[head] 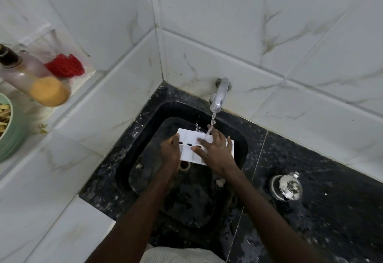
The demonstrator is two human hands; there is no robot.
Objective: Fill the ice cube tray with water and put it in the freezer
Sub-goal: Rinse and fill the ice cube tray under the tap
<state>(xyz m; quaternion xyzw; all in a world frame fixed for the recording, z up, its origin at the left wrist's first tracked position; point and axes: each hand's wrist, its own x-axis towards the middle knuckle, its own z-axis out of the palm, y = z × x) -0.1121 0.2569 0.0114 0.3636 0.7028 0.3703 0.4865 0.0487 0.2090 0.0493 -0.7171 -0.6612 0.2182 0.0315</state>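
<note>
- Filling is underway: tap [218, 96] runs & the stream lands on the far edge of the ice cube tray [189, 137], held over the sink [145, 130] at frame centre.
- Can't tell how full the cells are; freezer step not yet done.
- Grip: left hand [171, 150] is curled round the tray's left end.
- On top: right hand [215, 152] lies flat, fingers spread, touching the tray.

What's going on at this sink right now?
A person holds a white plastic ice cube tray over the black speckled sink, under the chrome wall tap. The left hand grips the tray's left end; the right hand lies flat across its right part. From the tap, water runs onto the tray's far edge and splashes. Filling is under way.
</note>
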